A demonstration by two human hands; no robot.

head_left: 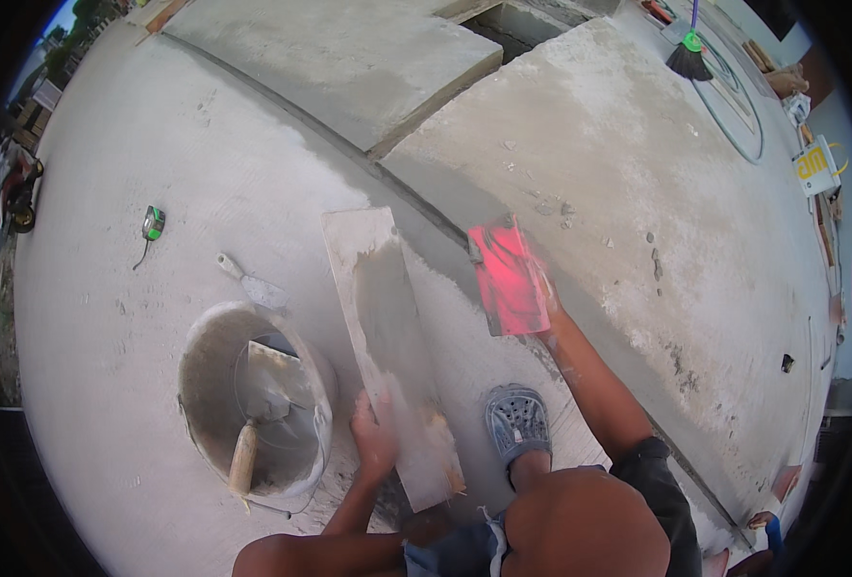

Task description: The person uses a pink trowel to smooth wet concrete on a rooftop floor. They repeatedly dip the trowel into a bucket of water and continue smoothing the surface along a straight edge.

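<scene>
My left hand (374,438) is closed round the left edge of a long, pale board (385,298) smeared with wet grey mortar. The board slants between my legs and the far slab. My right hand (549,300) grips a bright pink plastering float (509,277) from its right side; its handle is hidden. The float lies over the wet cement strip (445,252) beside a dark groove. Left of the board stands a mortar-stained bucket (195,385), with a wooden-handled trowel (243,457) inside. A small scraper (253,281) rests on the concrete behind the bucket.
A green tape measure (154,223) lies at the left. A rectangular opening (508,34) gapes between slabs at the back. A broom (689,60) and a hose (748,154) are at the far right. Another person's hand (761,519) shows at the lower right.
</scene>
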